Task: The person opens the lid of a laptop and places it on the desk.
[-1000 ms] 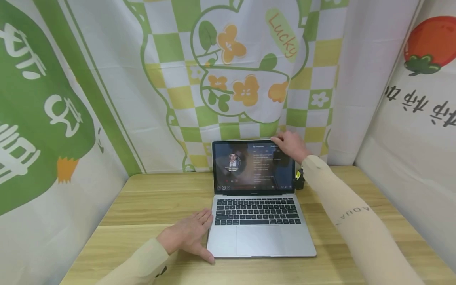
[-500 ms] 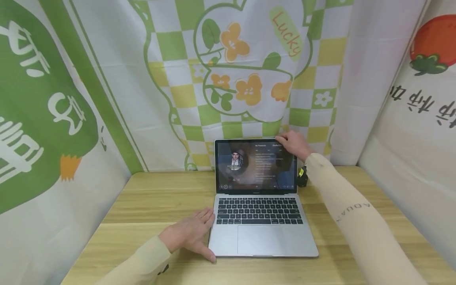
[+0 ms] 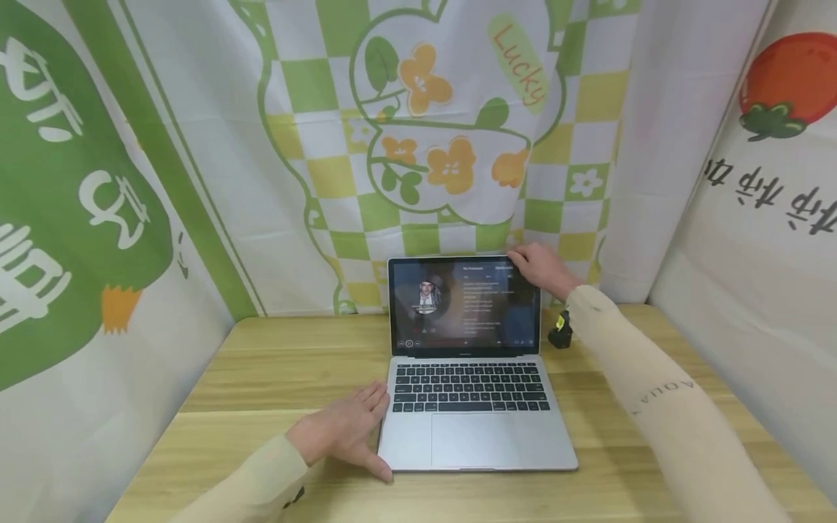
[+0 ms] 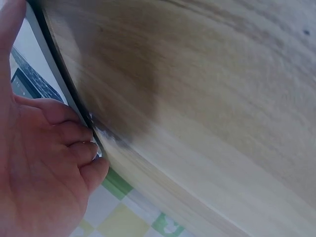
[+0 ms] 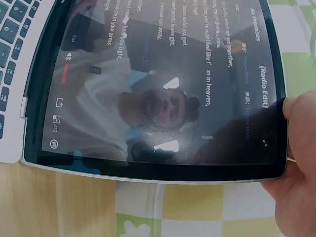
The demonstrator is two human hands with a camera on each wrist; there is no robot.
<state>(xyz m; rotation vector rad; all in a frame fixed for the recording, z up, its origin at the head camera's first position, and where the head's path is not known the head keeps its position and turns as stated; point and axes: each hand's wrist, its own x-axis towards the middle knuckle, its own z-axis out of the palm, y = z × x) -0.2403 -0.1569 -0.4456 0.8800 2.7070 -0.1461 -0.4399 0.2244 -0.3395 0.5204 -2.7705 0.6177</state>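
A silver laptop stands unfolded on the wooden table, its lit screen upright and showing a music player with lyrics. My left hand lies along the left side of the base, fingertips touching the edge and thumb at the front corner. In the left wrist view, that palm shows with the fingers bent at the laptop's edge. My right hand pinches the lid's top edge near its right corner. Thumb and fingers of the right hand meet the lid's rim in the right wrist view.
The wooden table reaches back to a green and yellow checked curtain close behind the lid. Printed cloth walls stand at left and right. A black device with a yellow patch shows below my right wrist.
My right hand has slid slightly right along the lid's top edge, nearer the corner. The left hand keeps its place at the base. Lid angle looks much the same.
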